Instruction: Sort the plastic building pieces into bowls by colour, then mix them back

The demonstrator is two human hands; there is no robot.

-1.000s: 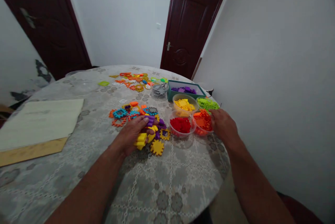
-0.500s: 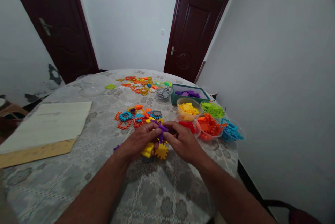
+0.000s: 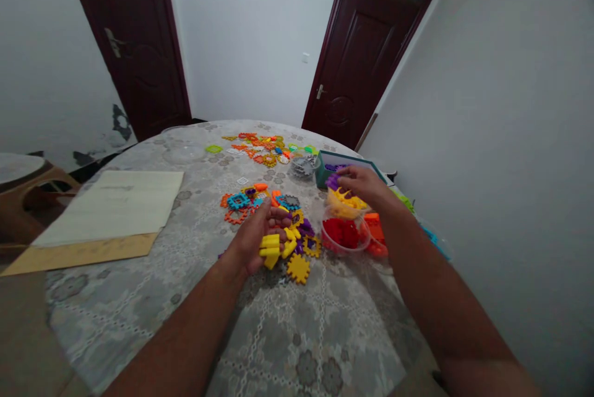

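Observation:
My left hand (image 3: 253,239) is turned palm inward near the middle of the table, its fingers curled around yellow plastic building pieces (image 3: 270,250). Right beside it lies a loose pile of yellow and purple pieces, with a square yellow toothed piece (image 3: 298,269) in front. My right hand (image 3: 364,183) reaches over the bowl of yellow pieces (image 3: 346,202), close to the green box (image 3: 320,177). A purple building piece (image 3: 333,182) is pinched at its fingertips. More purple pieces show inside the box, partly hidden by the hand.
Bowls of red pieces (image 3: 343,233), orange pieces (image 3: 375,230) and grey pieces (image 3: 304,165) stand on the right. Blue and orange pieces (image 3: 239,201) lie mid-table, with flat orange ones (image 3: 264,146) farther back. A paper sheet (image 3: 111,205) lies at left.
My hands have parted. The right one has gone forward and right to the green box with a purple piece; the left stays near the pile with yellow pieces. The view has turned slightly left.

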